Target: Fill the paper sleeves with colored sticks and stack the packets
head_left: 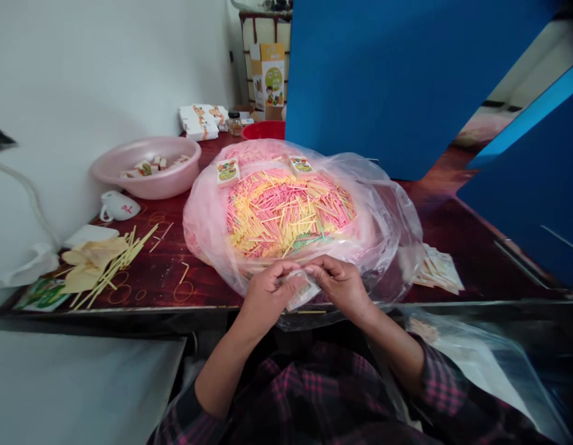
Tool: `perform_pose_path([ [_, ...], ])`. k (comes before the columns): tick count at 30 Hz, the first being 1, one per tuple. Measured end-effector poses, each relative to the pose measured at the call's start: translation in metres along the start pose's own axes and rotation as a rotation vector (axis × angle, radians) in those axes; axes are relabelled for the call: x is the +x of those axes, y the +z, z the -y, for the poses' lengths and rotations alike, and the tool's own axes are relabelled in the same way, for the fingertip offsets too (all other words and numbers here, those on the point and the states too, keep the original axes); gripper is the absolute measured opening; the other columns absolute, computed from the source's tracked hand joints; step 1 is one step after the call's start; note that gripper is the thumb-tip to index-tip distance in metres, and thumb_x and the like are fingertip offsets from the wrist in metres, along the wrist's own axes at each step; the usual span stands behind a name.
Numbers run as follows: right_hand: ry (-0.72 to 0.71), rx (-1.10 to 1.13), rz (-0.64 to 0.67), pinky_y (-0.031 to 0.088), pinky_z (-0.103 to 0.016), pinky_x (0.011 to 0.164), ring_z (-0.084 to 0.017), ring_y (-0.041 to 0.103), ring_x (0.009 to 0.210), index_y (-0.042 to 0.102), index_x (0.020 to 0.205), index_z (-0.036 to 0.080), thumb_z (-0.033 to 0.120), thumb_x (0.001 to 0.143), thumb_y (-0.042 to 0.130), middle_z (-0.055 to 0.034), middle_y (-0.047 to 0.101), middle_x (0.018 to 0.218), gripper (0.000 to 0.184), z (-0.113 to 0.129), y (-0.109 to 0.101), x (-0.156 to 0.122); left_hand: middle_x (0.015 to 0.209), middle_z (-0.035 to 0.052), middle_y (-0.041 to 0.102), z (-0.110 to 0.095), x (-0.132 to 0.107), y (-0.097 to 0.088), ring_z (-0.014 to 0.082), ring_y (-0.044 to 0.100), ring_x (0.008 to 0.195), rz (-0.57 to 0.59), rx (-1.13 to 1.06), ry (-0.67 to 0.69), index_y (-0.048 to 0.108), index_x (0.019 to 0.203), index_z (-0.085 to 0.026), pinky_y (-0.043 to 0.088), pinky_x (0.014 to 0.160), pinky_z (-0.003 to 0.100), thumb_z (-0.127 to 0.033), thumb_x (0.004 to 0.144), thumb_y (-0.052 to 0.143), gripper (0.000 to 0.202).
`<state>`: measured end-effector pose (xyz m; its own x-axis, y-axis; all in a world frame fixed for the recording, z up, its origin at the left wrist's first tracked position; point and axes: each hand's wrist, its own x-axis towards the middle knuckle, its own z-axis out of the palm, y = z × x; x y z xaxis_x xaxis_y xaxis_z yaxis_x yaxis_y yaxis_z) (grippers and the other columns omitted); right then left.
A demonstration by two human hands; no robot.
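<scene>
Over a clear plastic bag (pixel 388 216) of thin pink-and-yellow sticks (pixel 286 213), my left hand (pixel 267 296) and right hand (pixel 339 284) are just pinching a small white printed paper packet (pixel 301 292), fingers clenched tight on it.

The person wears a long-sleeved plaid shirt (pixel 309 395) of soft-looking cloth, dark navy to black, checked with bands of magenta pink and crossed by thin paler lines. The left sleeve (pixel 188 417) and the right sleeve (pixel 441 383) carry the same check and end around the elbows, leaving the forearms uncovered. Both the left hand (pixel 267 298) and the right hand (pixel 339 285) are bare.
</scene>
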<state>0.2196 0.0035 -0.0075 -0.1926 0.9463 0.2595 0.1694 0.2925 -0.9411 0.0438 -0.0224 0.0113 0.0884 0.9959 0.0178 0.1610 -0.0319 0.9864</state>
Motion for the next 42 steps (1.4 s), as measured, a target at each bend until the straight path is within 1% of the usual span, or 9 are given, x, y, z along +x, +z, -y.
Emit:
perform_pose_path([
  [4, -0.008, 0.013, 0.086, 0.052, -0.029, 0.072, -0.017, 0.066, 0.078, 0.074, 0.095, 0.023, 0.043, 0.086, 0.072, -0.0020, 0.075, 0.086, 0.022, 0.003, 0.000, 0.012, 0.077, -0.0002, 0.069, -0.003, 0.006, -0.007, 0.0154, 0.061, 0.073, -0.043, 0.058, 0.040, 0.069, 0.080, -0.019, 0.048, 0.072, 0.027, -0.030, 0.082, 0.066, 0.012],
  [8, 0.102, 0.143, 0.194, 0.050, -0.026, 0.064, -0.014, 0.061, 0.069, 0.066, 0.122, 0.026, 0.045, 0.079, 0.078, 0.0022, 0.068, 0.081, 0.048, 0.007, -0.003, 0.024, 0.078, -0.0008, 0.066, 0.002, 0.007, -0.009, 0.0151, 0.060, 0.072, -0.112, 0.075, 0.081, 0.064, 0.083, -0.020, 0.048, 0.071, 0.028, -0.030, 0.084, 0.062, 0.011],
  [13, 0.099, 0.164, 0.171, 0.051, -0.027, 0.063, -0.014, 0.060, 0.066, 0.071, 0.088, 0.022, 0.054, 0.078, 0.078, -0.0002, 0.069, 0.076, 0.034, 0.015, 0.003, 0.024, 0.071, -0.0041, 0.060, 0.006, 0.005, -0.010, 0.0119, 0.052, 0.059, -0.008, -0.023, 0.046, 0.064, 0.091, -0.020, 0.043, 0.058, 0.024, -0.035, 0.084, 0.067, 0.017],
  [17, -0.041, -0.068, 0.220, 0.048, -0.026, 0.058, -0.013, 0.058, 0.060, 0.069, 0.073, 0.021, 0.056, 0.090, 0.065, 0.0004, 0.065, 0.064, 0.040, 0.025, -0.005, 0.036, 0.071, -0.0014, 0.064, 0.005, 0.007, -0.017, 0.0147, 0.058, 0.068, -0.003, 0.096, 0.112, 0.069, 0.080, -0.019, 0.047, 0.066, 0.026, -0.031, 0.088, 0.062, 0.016],
  [21, -0.363, -0.454, 0.231, 0.053, -0.033, 0.084, -0.019, 0.070, 0.089, 0.077, 0.095, 0.022, 0.029, 0.097, 0.056, -0.0050, 0.077, 0.095, 0.021, 0.022, -0.028, 0.082, 0.082, 0.0020, 0.071, 0.005, 0.008, -0.024, 0.0179, 0.064, 0.081, -0.082, 0.161, 0.226, 0.072, 0.080, -0.019, 0.050, 0.078, 0.030, -0.029, 0.089, 0.063, 0.016],
  [24, -0.554, -0.774, 0.421, 0.046, -0.041, 0.104, -0.023, 0.065, 0.117, 0.074, 0.117, 0.023, 0.007, 0.093, 0.050, -0.0073, 0.074, 0.126, 0.038, 0.012, -0.040, 0.119, 0.089, 0.0038, 0.074, 0.006, 0.007, -0.025, 0.0186, 0.065, 0.084, -0.124, 0.132, 0.221, 0.075, 0.087, -0.019, 0.051, 0.081, 0.031, -0.028, 0.087, 0.064, 0.014],
  [27, -0.636, -0.990, 0.654, 0.040, -0.043, 0.104, -0.026, 0.058, 0.126, 0.070, 0.125, 0.025, 0.006, 0.091, 0.056, -0.0046, 0.070, 0.135, 0.042, 0.004, -0.042, 0.145, 0.092, 0.0046, 0.076, 0.009, 0.006, -0.026, 0.0197, 0.067, 0.087, -0.143, 0.114, 0.180, 0.077, 0.092, -0.020, 0.051, 0.083, 0.033, -0.028, 0.087, 0.065, 0.015],
  [35, -0.824, -1.072, 0.799, 0.039, -0.040, 0.096, -0.024, 0.062, 0.111, 0.072, 0.114, 0.021, 0.010, 0.092, 0.058, -0.0065, 0.075, 0.120, 0.029, -0.006, -0.035, 0.174, 0.084, 0.0037, 0.071, 0.012, 0.011, -0.030, 0.0184, 0.063, 0.082, -0.162, 0.101, 0.227, 0.074, 0.082, -0.020, 0.051, 0.080, 0.032, -0.031, 0.088, 0.062, 0.018],
  [42, -0.668, -0.933, 0.676, 0.045, -0.035, 0.090, -0.020, 0.065, 0.092, 0.073, 0.103, 0.019, 0.019, 0.098, 0.054, -0.0072, 0.077, 0.099, 0.019, -0.024, -0.036, 0.178, 0.083, 0.0020, 0.069, 0.014, 0.014, -0.026, 0.0164, 0.061, 0.080, -0.202, -0.030, 0.108, 0.075, 0.083, -0.019, 0.050, 0.078, 0.031, -0.031, 0.083, 0.068, 0.014],
])
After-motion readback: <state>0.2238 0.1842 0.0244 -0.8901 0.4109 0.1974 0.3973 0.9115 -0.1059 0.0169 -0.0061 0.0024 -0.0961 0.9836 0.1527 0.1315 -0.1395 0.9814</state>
